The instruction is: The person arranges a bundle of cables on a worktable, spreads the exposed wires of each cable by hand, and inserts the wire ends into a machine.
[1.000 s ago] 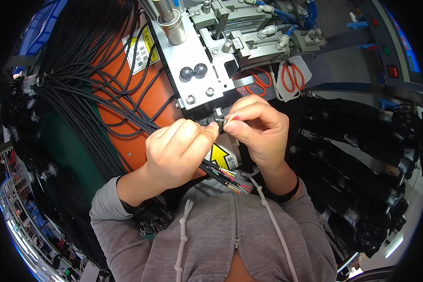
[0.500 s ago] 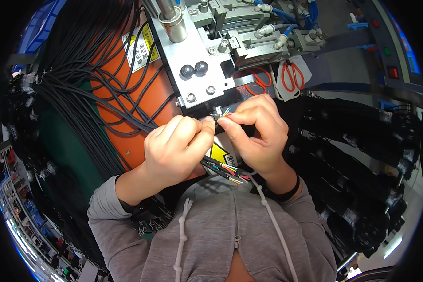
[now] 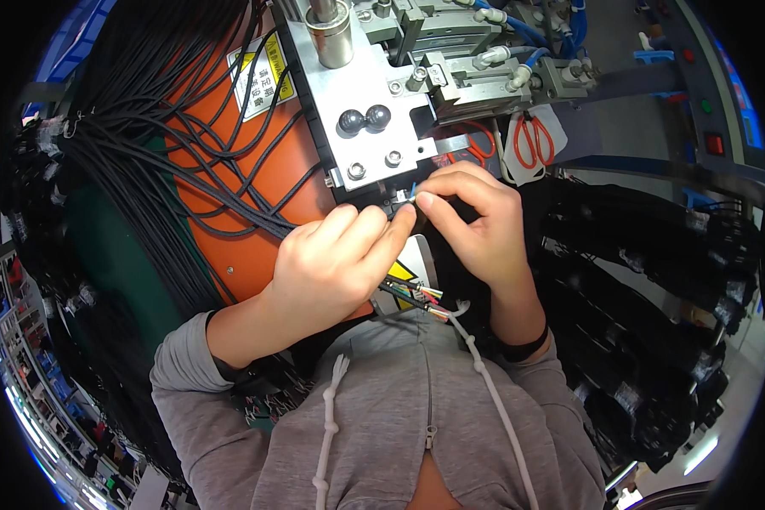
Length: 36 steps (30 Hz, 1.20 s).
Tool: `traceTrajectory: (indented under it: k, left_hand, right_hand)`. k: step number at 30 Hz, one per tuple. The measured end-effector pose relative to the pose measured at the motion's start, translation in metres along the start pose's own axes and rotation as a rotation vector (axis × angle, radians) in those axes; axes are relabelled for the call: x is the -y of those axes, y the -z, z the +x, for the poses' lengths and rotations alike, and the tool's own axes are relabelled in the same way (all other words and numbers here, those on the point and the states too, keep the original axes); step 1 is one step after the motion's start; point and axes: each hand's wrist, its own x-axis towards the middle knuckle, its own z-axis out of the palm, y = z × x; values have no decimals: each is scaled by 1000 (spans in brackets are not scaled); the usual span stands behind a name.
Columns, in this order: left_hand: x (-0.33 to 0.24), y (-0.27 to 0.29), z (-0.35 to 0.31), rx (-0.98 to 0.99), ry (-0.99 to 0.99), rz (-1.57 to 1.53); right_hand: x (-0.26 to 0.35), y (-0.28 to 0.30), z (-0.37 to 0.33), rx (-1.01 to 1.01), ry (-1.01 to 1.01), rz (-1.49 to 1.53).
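My left hand (image 3: 336, 259) is closed, index finger and thumb pressed forward at the machine's near edge. Black cables (image 3: 397, 291) come out beneath its palm, their stripped ends fanning into coloured wires (image 3: 433, 308). Fingertips pinched, my right hand (image 3: 483, 217) meets the left one and grips a thin blue wire (image 3: 414, 190). Just beside the fingertips, a small white piece (image 3: 401, 196) sits at the dark slot under the machine's metal plate (image 3: 374, 149). My fingers cover most of the wire.
Black cables (image 3: 144, 170) spread over an orange surface (image 3: 306, 187) at left. Pneumatic cylinders (image 3: 476, 89) with blue hoses stand at far right, near red-handled scissors (image 3: 533, 140). Thick black cable bundles (image 3: 654, 221) hang on the right. A warning label (image 3: 263, 76) lies by the plate.
Both hands have shifted slightly away from me, nearer the machine's slot. The coloured wires between the fingertips now show less, and the left index finger reaches further forward.
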Motion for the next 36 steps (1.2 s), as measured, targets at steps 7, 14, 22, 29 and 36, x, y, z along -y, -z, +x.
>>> traceTrajectory:
  k: [7, 14, 22, 29, 36]
  left_hand:
    - [-5, 0, 0, 95, 94, 112]
    - [-3, -1, 4, 75, 98, 108]
    - [4, -3, 1, -11, 160, 10]
    - [-3, 12, -8, 124, 233, 125]
    - [4, 13, 2, 9, 156, -28]
  right_hand:
    - [2, -11, -1, -7, 93, -299]
    - [-14, -20, -3, -98, -62, -59]
    - [-16, -30, -3, -155, -74, 10]
    - [-17, -13, -4, -28, -55, 151]
    - [-3, 4, 2, 194, 427, 341]
